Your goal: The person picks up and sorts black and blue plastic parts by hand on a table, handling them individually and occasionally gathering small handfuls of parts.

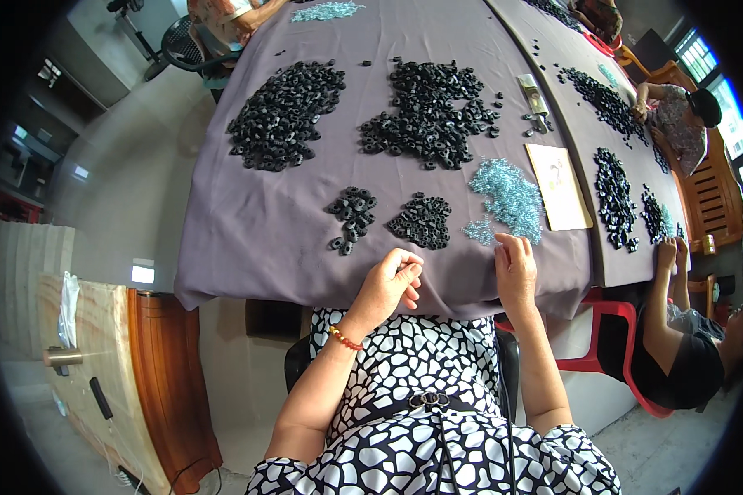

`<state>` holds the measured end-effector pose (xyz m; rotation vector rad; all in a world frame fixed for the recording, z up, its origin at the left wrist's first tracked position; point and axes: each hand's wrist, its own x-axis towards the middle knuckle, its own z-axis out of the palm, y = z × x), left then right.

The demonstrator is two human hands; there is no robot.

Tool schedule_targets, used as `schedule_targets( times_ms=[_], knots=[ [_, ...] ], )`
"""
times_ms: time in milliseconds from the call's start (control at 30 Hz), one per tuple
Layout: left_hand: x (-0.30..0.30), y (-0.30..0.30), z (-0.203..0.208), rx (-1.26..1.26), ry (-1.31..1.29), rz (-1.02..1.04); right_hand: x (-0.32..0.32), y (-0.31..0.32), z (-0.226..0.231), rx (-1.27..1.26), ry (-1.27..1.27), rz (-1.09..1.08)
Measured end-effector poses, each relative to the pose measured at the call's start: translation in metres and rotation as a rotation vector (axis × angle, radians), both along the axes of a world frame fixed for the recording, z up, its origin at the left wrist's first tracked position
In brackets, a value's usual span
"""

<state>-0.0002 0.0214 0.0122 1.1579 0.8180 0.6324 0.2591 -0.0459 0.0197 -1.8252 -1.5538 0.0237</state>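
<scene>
A flat rectangular cream card or booklet [559, 186] with a faint picture lies on the purple cloth, just right of the pale blue heap. Farther up the table lies a small, narrow, silvery packet-like object [535, 97]; its kind is unclear.

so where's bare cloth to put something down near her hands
Bare cloth runs left of the small ring piles, and between the left hand and table edge. Crowded by the right hand: silver bits and card.
</scene>
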Motion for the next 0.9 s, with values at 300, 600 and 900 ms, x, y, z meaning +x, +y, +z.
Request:
schedule_targets(
  times_ms=[300, 600, 900],
  knots=[
    [-0.005, 0.002, -0.004, -0.058, -0.14, -0.07, -0.002, -0.002, -0.003, -0.003, 0.113, -0.041],
    [-0.008, 0.005, -0.007, -0.074, -0.176, -0.095, -0.019, -0.001, 0.008, 0.061, 0.085, -0.009],
    [-0.006, 0.002, -0.005, -0.054, -0.14, -0.077, -0.06, 0.001, 0.011, -0.14, 0.722, 0.128]
  ],
)
